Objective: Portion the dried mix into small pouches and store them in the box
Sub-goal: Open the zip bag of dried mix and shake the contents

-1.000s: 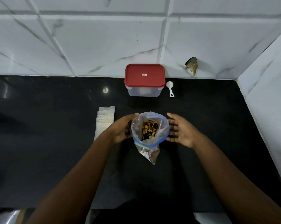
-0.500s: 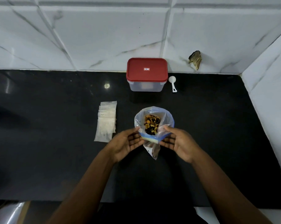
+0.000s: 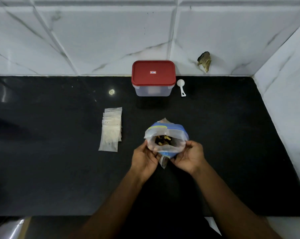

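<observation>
Clear plastic with a blue zip rim, the bag (image 3: 166,135) of dried mix (image 3: 163,140) stands open mid-table (image 3: 59,169), brown and yellow pieces showing inside; my left hand (image 3: 144,158) and right hand (image 3: 189,156) hold its near edge, fingers pinching the rim. Portioning looks unstarted to me: the small pouches (image 3: 111,130) lie flat, seemingly empty, stacked to the left, and the scoop (image 3: 181,86) rests beside the box (image 3: 153,78), its red lid on
</observation>
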A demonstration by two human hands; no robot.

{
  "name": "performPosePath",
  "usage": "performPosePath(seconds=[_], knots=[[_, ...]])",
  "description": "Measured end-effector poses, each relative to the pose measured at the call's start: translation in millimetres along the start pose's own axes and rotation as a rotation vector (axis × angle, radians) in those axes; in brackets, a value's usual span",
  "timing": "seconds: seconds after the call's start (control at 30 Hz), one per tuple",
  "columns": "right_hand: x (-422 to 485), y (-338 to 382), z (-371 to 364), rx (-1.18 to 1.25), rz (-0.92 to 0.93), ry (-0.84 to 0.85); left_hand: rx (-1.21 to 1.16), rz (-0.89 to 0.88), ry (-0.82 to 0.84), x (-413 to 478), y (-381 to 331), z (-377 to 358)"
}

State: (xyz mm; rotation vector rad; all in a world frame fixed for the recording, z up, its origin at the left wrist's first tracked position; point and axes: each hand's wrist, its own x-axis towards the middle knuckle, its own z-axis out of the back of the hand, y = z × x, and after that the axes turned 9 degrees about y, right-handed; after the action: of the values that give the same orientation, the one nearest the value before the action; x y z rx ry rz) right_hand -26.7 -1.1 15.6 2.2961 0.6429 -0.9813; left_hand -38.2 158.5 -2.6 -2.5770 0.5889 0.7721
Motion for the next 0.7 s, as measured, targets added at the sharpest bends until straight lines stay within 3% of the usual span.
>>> performPosePath(seconds=[0.23,0.33,0.5,0.6,0.7], knots=[[-1,9,10,-0.391,0.012,-0.058,0.584,-0.093,-0.291,1,-13,10],[-2,17,12,-0.551,0.147,-0.091,0.81,-0.232,-0.328,3,-26,16],[-7,25,-3,-1.189,0.58,-0.08,1.498,-0.493,-0.107,8,-53,3],[-3,27,-9,-1.472,0.735,-0.07,1.808,-0.471,0.025,18,-67,-8],[0,32,-11,-1.636,0.764,-0.084,1.975,-0.407,0.096,24,-75,-17]])
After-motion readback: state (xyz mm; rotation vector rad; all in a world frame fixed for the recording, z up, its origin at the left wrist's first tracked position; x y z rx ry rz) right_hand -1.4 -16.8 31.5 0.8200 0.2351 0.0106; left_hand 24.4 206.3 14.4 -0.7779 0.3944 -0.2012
